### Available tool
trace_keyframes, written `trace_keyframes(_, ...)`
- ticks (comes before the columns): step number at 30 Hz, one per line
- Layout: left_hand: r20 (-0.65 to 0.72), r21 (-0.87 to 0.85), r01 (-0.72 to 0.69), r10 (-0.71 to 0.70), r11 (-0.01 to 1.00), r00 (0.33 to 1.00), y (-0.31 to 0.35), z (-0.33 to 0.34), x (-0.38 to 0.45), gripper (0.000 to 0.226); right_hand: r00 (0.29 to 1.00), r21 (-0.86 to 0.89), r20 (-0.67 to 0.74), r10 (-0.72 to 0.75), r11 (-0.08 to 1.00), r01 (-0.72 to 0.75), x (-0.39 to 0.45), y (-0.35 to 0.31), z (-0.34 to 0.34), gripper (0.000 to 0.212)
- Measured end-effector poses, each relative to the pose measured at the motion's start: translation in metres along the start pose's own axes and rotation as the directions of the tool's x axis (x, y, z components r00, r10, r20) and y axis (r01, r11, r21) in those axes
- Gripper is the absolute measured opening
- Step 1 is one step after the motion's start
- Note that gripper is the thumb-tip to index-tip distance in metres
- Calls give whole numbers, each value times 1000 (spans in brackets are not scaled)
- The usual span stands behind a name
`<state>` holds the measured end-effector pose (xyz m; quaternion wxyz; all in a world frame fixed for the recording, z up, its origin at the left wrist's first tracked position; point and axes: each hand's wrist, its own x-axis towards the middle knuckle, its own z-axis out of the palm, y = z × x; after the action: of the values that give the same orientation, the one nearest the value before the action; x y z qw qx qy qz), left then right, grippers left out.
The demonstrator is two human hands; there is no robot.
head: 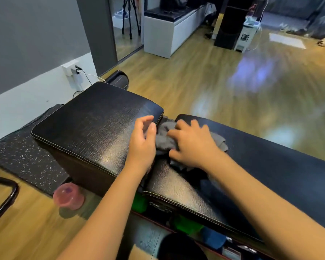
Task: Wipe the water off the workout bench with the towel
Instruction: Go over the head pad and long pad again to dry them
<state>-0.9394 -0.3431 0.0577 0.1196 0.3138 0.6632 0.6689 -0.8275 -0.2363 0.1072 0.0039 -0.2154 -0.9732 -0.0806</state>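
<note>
A head-worn camera looks down at a black padded bench (94, 128) that runs from the left across to the right edge. The bench has two pads with a narrow gap between them: a square seat pad on the left and a long back pad (270, 166) on the right.

A crumpled grey towel (165, 139) lies at the gap, mostly on the near end of the long pad. The right hand (192, 145) rests on top of the towel, palm down, its fingers bent and pressing into the cloth. The left hand (144, 139) is just beside the towel on the edge of the seat pad, fingers loosely curled and apart, thumb raised; whether it touches the towel cannot be told. Both forearms reach in from the bottom of the view. The picture is blurred around the hands, and no water can be made out on the pads.

On the wooden floor (204, 81) at lower left, beside the bench, stands a pink cup (68, 196). A speckled black mat (23, 156) lies under the left end of the bench. Green and blue objects, too blurred to identify, show under the long pad. On the left wall is a white socket (69, 69) with cables plugged in. Farther back stand a tripod (129, 17), a white cabinet (165, 34) with a dark top, and a tall black speaker (231, 23).
</note>
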Motion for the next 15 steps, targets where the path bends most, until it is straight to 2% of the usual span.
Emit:
trace_keyframes(2,-19,29,-7,7,1000,1000,5,-8,12,31,989,-9,-34,-147,989,147,-23,-29,-3,48)
trace_keyframes(4,10,59,-1,0,998,1000,6,-15,20,29,978,6,-25,-207,978,207,-31,-46,-2,47)
trace_keyframes(6,22,69,9,-10,998,1000,7,-23,23,31,987,106,18,-158,982,155,-23,-46,-3,47)
trace_keyframes(8,-21,61,-5,6,998,1000,9,-35,25,35,996,335,63,-56,942,32,-12,-38,-6,48)
trace_keyframes(11,-151,75,-22,33,997,988,11,-57,29,31,994,722,58,91,684,-105,4,-23,-13,32)
trace_keyframes(13,-207,35,14,-6,999,978,11,-69,31,24,991,842,11,132,533,-81,15,-19,-18,15)
trace_keyframes(15,-193,-79,125,-138,989,972,5,-75,35,19,983,940,-18,185,337,-46,29,-24,-29,7)
